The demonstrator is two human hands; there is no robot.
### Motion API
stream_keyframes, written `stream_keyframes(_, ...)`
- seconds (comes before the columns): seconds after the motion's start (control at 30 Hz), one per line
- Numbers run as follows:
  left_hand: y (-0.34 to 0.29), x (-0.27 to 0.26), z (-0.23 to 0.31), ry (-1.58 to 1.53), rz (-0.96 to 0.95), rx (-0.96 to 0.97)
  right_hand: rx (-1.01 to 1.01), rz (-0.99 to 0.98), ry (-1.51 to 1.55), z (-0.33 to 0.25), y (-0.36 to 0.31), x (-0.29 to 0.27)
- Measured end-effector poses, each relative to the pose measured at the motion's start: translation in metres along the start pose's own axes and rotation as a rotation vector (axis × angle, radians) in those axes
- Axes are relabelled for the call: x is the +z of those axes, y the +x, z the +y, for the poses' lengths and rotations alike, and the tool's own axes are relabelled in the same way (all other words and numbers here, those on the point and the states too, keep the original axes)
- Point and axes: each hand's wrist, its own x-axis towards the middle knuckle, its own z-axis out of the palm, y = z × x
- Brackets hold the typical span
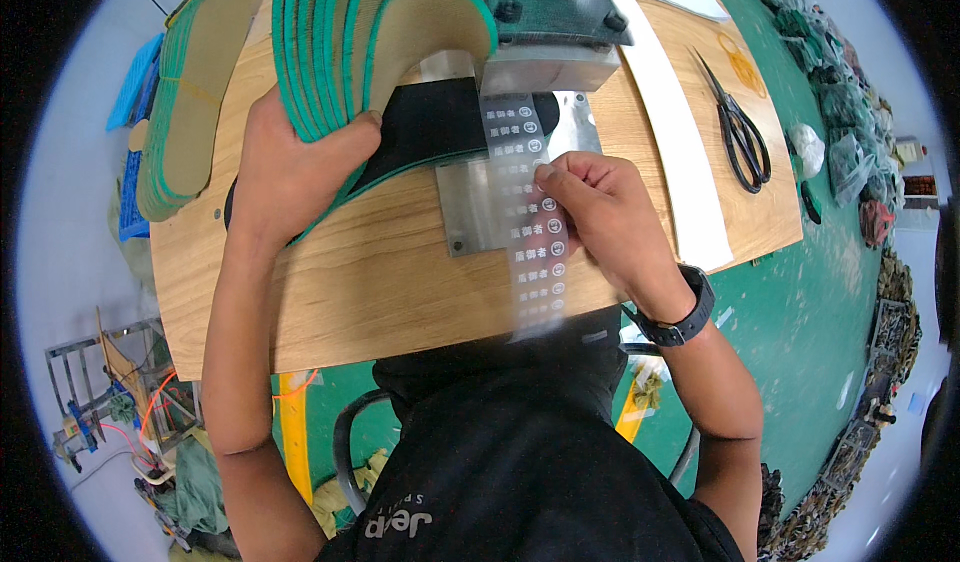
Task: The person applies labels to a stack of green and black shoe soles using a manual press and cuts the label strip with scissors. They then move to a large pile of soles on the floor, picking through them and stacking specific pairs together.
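Note:
My left hand (300, 162) is wrapped round a bent stack of insoles (320, 37), tan on the face with green edges. A black insole (430, 122) with a green edge passes beside that hand to the metal plate (470, 202) of a press; whether the hand also grips it, I cannot tell. Across the insole's far right end lies a clear film strip (533, 257) printed with rows of white marks, hanging toward the table's near edge. Between thumb and fingers, my right hand (600, 207) pinches the strip's right edge. Above the strip sits the press's metal block (550, 69).
Another stack of tan insoles (205, 72), tied with a band, stands at the far left by blue baskets (135, 92). Right of the press, a long white strip (680, 152) crosses the wooden table (350, 312). Black scissors (740, 132) and yellow rubber bands (742, 65) lie farther right.

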Motion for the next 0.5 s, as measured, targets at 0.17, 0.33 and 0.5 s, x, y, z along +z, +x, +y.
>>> stream_keyframes(0.17,-0.001,0.006,0.006,0.097,-0.054,0.028,-0.048,-0.014,0.001,0.011,0.005,-0.003)
stream_keyframes(0.33,-0.003,0.010,0.005,0.315,-0.098,0.141,-0.030,0.026,-0.004,0.004,-0.001,0.003)
stream_keyframes(0.5,0.002,0.019,0.007,0.453,-0.117,0.226,-0.060,0.006,-0.048,0.000,-0.003,-0.001)
